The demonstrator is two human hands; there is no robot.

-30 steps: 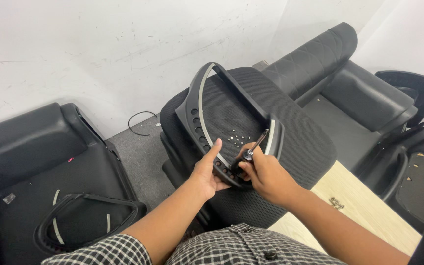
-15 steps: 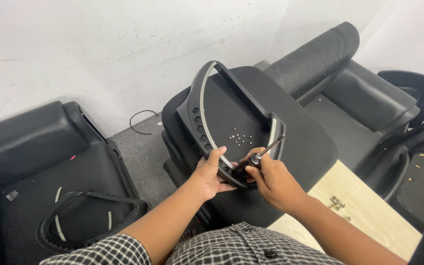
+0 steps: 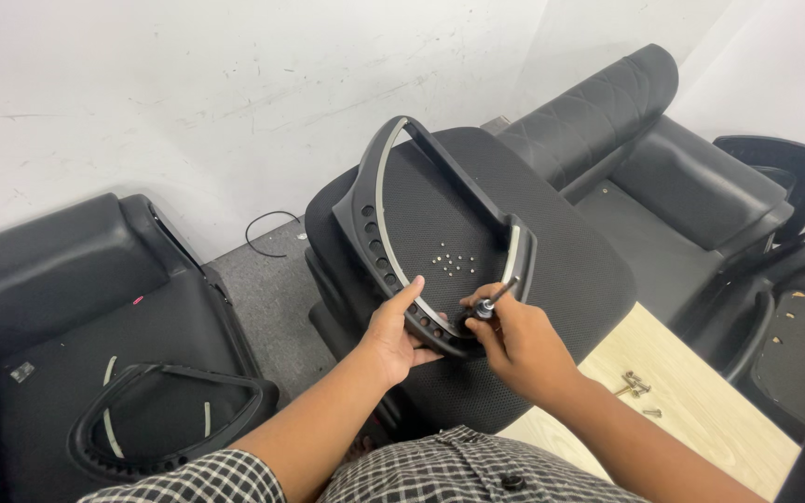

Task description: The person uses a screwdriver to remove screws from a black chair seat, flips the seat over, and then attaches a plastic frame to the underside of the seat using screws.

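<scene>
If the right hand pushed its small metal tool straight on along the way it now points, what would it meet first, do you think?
The right hand aims the small metal tool up and to the right, at the inner edge of the curved black plastic frame with a silver strip. That frame looks first in line, though depth is unclear.

No packages, signs or screens are showing anywhere in the view. The only label-like thing is a small pale grey sticker (image 3: 21, 372), roughly square and slightly tilted, lying on the flat black seat panel (image 3: 58, 345) at the far left, just above the curved black frame (image 3: 170, 419) resting there. A tiny pink dot (image 3: 138, 300) is sitting higher on that same panel; whether it is a sticker cannot be told.
</scene>
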